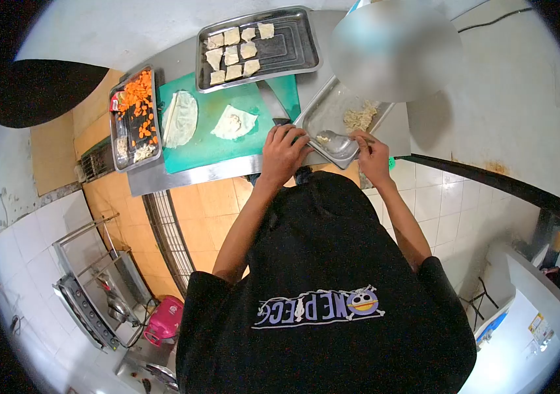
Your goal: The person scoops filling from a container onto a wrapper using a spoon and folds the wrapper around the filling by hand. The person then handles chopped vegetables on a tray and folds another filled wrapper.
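Observation:
My right hand [373, 156] grips the handle of a metal spoon [335, 140], whose bowl lies low in a metal tray [322, 113]. Pale, crumbly filling [360, 118] is heaped in that tray. My left hand [284, 152], fingers bent, is at the tray's left corner beside the knife [273, 105]; what its fingertips hold is hidden. On the green cutting board [207, 154] are a flat wrapper [234, 123] with a little filling on it and a stack of wrappers [180, 119] to its left.
A dark tray [299, 46] with several folded pieces stands at the back. On the left, another tray [155, 98] holds chopped carrot [139, 95]. A blurred round shape [394, 51] covers the back right. A stove [89, 308] and pink gas cylinder [164, 320] stand lower left.

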`<state>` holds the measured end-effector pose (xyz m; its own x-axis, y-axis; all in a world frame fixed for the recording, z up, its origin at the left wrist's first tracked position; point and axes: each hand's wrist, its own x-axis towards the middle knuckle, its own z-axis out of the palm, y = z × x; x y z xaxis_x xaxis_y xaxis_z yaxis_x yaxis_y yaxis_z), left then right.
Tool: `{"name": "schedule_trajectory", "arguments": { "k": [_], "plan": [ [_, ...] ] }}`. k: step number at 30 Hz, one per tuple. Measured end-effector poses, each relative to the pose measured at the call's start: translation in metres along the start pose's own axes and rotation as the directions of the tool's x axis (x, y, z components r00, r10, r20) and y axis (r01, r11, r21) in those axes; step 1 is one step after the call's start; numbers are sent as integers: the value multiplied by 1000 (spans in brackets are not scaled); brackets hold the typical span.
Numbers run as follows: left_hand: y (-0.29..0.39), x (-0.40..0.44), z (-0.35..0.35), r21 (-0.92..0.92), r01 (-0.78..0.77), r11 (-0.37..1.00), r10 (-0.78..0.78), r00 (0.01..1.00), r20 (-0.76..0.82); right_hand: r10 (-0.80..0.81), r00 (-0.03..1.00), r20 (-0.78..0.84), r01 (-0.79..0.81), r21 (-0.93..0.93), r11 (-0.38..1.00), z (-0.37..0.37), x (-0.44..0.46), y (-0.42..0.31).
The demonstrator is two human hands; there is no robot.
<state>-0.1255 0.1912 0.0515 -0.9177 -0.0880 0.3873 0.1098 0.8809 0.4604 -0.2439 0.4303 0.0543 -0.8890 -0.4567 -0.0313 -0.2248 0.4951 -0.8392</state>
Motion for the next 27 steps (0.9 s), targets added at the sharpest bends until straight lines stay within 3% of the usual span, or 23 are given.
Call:
{"name": "schedule_trajectory", "arguments": {
  "k": [3,6,9,15,21,23,24,26,27],
  "plan": [
    [-1,0,3,-4,5,1000,-5,1000,-18,-39,999,-23,40,25,999,-3,-10,9],
    [-2,0,5,-15,11,1000,-12,999,-31,-72,996,-51,69,-62,996,-1,-24,14],
    [-3,1,4,-28,16,999,-17,999,-33,-139,976,-169,134,-43,990,5,-38,15],
    [-3,4,0,-52,27,998,-29,999,-24,3,985,-170,7,56,998,-2,-60,14],
    [-5,4,-1,-86,35,996,-36,999,-6,287,950,-124,-257,211,943,-3,-54,7],
    [-3,1,-4,-118,56,991,-57,998,-10,468,884,-21,-416,424,805,-3,-43,4],
    [-2,-2,-5,-155,111,982,-118,992,-41,466,884,-11,-418,427,802,-3,-40,-2],
    [-10,-9,-14,-169,176,970,-192,978,-81,552,831,67,-475,600,643,3,-29,-18],
    [-19,-16,-17,-187,195,963,-217,970,-109,514,849,124,-466,633,618,7,-26,-24]
  ]
}}
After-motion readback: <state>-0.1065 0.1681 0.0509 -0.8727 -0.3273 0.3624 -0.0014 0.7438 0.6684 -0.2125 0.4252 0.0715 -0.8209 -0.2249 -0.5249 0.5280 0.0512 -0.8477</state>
